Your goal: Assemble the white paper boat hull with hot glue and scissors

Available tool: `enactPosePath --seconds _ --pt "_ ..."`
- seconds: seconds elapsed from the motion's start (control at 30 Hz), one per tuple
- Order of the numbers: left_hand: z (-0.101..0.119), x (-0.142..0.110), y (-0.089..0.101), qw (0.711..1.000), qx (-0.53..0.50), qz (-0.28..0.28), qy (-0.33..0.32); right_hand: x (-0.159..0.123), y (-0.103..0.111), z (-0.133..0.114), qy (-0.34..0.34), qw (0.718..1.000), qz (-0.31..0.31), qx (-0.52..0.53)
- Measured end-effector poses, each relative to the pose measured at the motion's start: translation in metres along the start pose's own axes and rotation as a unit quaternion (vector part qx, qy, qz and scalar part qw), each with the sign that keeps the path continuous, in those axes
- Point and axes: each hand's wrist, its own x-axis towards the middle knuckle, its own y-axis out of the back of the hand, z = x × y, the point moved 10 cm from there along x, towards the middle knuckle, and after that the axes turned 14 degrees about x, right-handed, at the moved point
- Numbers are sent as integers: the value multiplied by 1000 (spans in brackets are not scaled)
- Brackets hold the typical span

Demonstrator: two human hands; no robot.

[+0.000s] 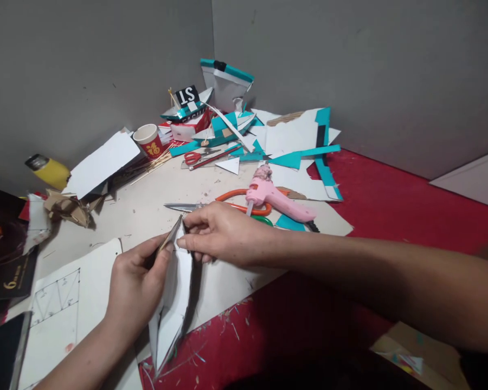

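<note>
A folded cardboard boat hull (174,306), white inside with dark outer edges, is held between both hands over the table's front part. My left hand (140,273) pinches its left wall near the pointed far end, thumb on the inner side. Fingers of my right hand (219,233) are closed on the right wall by the same tip, the thumb inside the hull. Just beyond my right hand lie orange-handled scissors (183,207), partly covered, and a pink glue gun (276,197) on its side. A bit of green handle (263,220) shows beside them.
Two small finished-looking boats (223,130) stand at the back among turquoise and white card scraps (288,158). A red paper cup (148,142), small red scissors (192,158) and a yellow object (51,172) lie farther left. A sheet with a drawn pattern (61,292) is front left.
</note>
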Motion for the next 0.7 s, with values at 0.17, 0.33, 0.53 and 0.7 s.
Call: enactPosePath --seconds 0.17,0.33,0.53,0.7 --pt "-3 -1 -5 998 -42 -17 31 1 -2 4 -15 999 -14 36" --pt "5 2 -4 996 -75 -28 50 4 -1 11 -22 998 -17 48" --pt "8 1 -5 991 -118 -39 54 6 -1 13 -19 1000 -7 17" --pt "2 0 -13 990 -116 -43 65 3 4 6 15 994 54 -93"
